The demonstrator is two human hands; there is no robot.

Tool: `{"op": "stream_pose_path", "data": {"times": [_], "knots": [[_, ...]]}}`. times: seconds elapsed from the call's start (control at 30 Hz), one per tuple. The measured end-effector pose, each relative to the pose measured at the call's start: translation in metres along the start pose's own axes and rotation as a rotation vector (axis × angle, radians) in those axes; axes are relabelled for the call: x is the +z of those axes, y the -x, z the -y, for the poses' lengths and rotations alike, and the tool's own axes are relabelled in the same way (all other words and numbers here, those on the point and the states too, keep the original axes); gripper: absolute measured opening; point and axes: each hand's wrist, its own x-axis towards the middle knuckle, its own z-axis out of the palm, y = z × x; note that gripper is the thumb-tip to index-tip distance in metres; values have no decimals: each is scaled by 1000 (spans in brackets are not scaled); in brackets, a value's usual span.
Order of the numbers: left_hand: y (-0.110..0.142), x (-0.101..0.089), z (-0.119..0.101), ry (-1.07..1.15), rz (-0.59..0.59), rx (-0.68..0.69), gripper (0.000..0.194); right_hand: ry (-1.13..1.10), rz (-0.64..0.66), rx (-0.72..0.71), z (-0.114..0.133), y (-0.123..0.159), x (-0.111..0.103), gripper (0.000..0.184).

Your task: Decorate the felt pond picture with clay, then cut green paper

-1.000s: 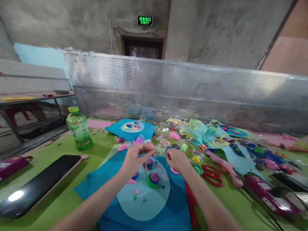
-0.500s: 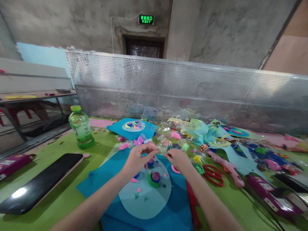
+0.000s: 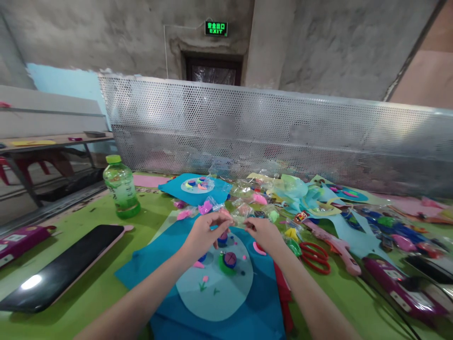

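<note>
My left hand is closed in a pinch above the upper part of a pale blue paper disc. My right hand is also closed, thumb against fingers, a short gap to its right. Whatever either pinch holds is too small or hidden to make out. The disc lies on dark blue paper. On the disc sits a clay snail with a purple-blue shell and green body, amid small pink dots and green grass-like bits. Another pink clay piece is partly covered by my left hand.
A green bottle and a black phone stand and lie at left. Red-handled scissors, a pink glue gun and a purple box lie at right. Behind are bagged clay, paper scraps and another decorated blue sheet.
The view has shifted very slightly. Both hands keep nearly the same pinched poses above the disc; nothing else has visibly moved.
</note>
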Motion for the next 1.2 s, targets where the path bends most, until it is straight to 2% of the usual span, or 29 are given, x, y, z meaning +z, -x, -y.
{"op": "stream_pose_path", "data": {"times": [0.23, 0.37, 0.47, 0.57, 0.67, 0.93, 1.2], "knots": [[-1, 1, 1, 14, 30, 0, 26, -9, -2, 44, 4, 1, -1, 23], [-2, 1, 4, 21, 29, -12, 21, 9, 8, 86, 4, 3, -8, 23], [-3, 1, 6, 21, 43, -21, 19, 60, 36, 183, 2, 8, -17, 23], [-3, 1, 6, 22, 59, -27, 23, 135, 69, 311, 0, 13, -23, 30], [-2, 1, 6, 27, 64, -34, 28, 190, 124, 375, -1, 15, -24, 33], [-4, 1, 9, 21, 50, -40, 19, 272, 226, 410, 7, 17, -24, 27], [-4, 1, 6, -23, 32, -3, 21, 280, 267, 374, 13, 17, -23, 26]]}}
